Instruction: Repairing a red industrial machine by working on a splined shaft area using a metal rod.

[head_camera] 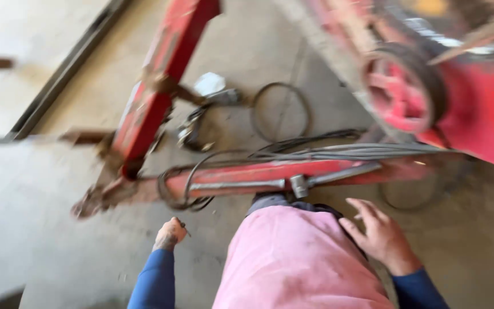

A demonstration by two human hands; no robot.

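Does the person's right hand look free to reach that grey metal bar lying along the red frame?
Probably yes. The right hand is open and empty, hovering just short of the grey metal bar, with only bare floor between them.

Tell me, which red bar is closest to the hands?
The flat red bar lying across the floor just above both hands, with a grey rod on it. The other red bar slants upward, farther away.

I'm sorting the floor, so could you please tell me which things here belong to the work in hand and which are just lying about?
In hand:
left hand, pinching something small
right hand, open
red metal frame bar
grey metal rod

Lying about:
loose black ring
red spoked wheel
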